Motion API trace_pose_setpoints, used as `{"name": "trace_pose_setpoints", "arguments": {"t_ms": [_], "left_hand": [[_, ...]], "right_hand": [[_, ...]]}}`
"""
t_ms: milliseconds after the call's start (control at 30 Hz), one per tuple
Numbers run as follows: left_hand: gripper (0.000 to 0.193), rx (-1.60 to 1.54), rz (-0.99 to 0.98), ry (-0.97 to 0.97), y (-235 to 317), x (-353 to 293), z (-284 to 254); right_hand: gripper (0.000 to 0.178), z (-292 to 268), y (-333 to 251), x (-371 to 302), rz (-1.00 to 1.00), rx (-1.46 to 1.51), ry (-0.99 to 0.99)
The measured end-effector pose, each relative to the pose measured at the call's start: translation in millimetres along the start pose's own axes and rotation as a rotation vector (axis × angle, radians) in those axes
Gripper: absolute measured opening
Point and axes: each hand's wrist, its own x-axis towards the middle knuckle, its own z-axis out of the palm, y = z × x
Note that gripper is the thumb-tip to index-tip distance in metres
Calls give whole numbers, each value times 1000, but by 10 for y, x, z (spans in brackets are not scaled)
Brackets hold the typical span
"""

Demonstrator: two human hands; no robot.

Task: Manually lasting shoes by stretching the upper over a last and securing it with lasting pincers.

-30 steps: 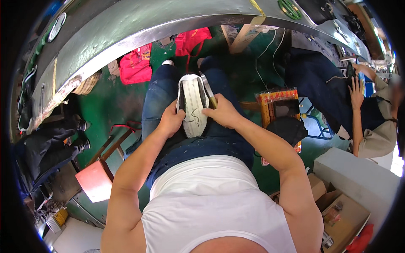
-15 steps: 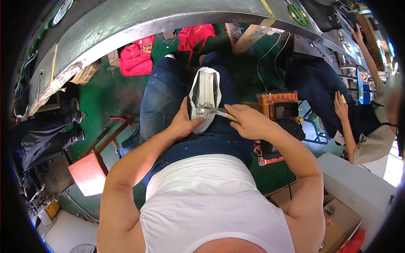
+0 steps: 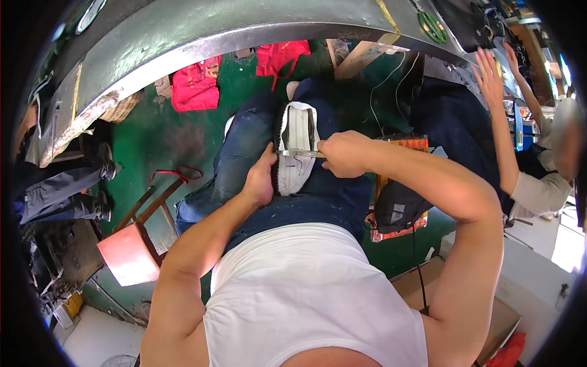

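Observation:
A white shoe upper on a last [image 3: 296, 177] lies bottom-up across my thighs, with a pale insole and dark strips along its edges. My left hand [image 3: 261, 177] grips its left side, the fingers partly hidden against it. In my closed right hand [image 3: 345, 154] is a pair of metal pincers [image 3: 296, 153], reaching leftward across the middle of the shoe. The jaws are too small to make out clearly.
A metal-edged workbench [image 3: 244, 32] curves across the front, with green-handled scissors [image 3: 432, 27] on it. A co-worker's raised hand [image 3: 489, 76] is at right. A pink-topped stool [image 3: 129, 254] stands left, a black bag [image 3: 400, 205] right, and red bags [image 3: 195, 85] lie ahead.
My right hand and the pincers have moved up and turned level across the shoe. My left thumb has come off the shoe's bottom. The co-worker's near hand has risen toward the bench.

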Motion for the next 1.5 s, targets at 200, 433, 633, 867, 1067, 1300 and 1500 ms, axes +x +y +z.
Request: {"name": "trace_pose_setpoints", "arguments": {"t_ms": [200, 433, 633, 867, 1067, 1300, 1500], "left_hand": [[65, 161, -11, 350, 25, 231, 205], [58, 780, 232, 423, -7, 209, 127], [55, 824, 270, 419, 13, 157, 148], [55, 882, 383, 293, -48, 114, 89], [60, 1253, 362, 99, 91, -1, 107], [60, 1311, 408, 61, 137, 92, 29], [57, 1424, 358, -41, 191, 132, 53]], "right_hand": [[24, 529, 268, 209, -40, 146, 275], [23, 996, 64, 191, -10, 369, 672], [39, 711, 183, -71, 33, 309, 489], [32, 695, 217, 199, 146, 215, 517], [26, 1106, 464, 218, 76, 328, 639], [33, 125, 383, -132, 217, 799, 137], [44, 339, 318, 374, 46, 513, 562]]}}
